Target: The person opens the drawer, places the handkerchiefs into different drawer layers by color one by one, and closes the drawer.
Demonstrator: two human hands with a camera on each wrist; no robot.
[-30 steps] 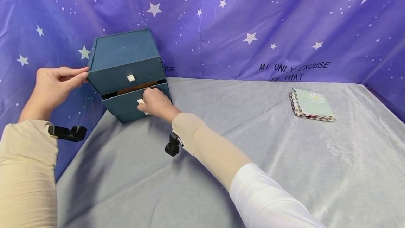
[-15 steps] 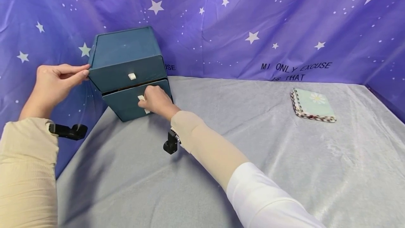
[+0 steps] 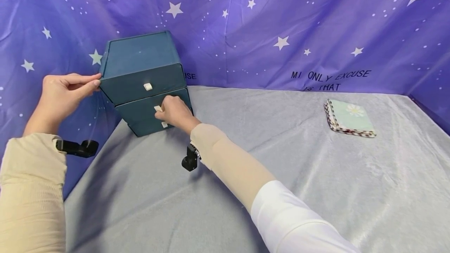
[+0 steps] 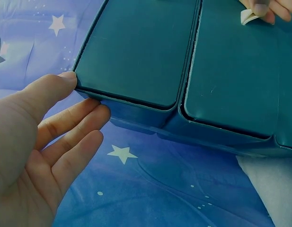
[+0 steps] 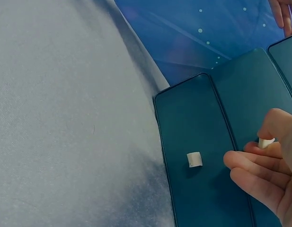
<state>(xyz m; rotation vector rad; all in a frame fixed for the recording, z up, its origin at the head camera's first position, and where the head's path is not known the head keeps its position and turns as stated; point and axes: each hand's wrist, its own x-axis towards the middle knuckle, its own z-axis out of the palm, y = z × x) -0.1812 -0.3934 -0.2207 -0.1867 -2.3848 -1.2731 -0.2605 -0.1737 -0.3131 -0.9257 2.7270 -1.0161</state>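
Note:
A dark blue-green drawer cabinet stands at the back left, three drawers high, each front with a white pull tab. My left hand holds the cabinet's upper left front corner between thumb and fingertips; in the left wrist view its other fingers lie loosely below. My right hand pinches the tab of the middle drawer, whose front sits level with the others. Just under that hand is the bottom drawer's tab. The top drawer's tab is untouched.
A folded pale green cloth with a daisy and a checked border lies on the right of the grey cloth-covered table. Purple star-printed curtain hangs behind and along the left side, close to the cabinet.
The middle drawer, partly out one second ago, has slid in until its gap closed, my right hand still on its tab. The left hand has kept its hold on the corner.

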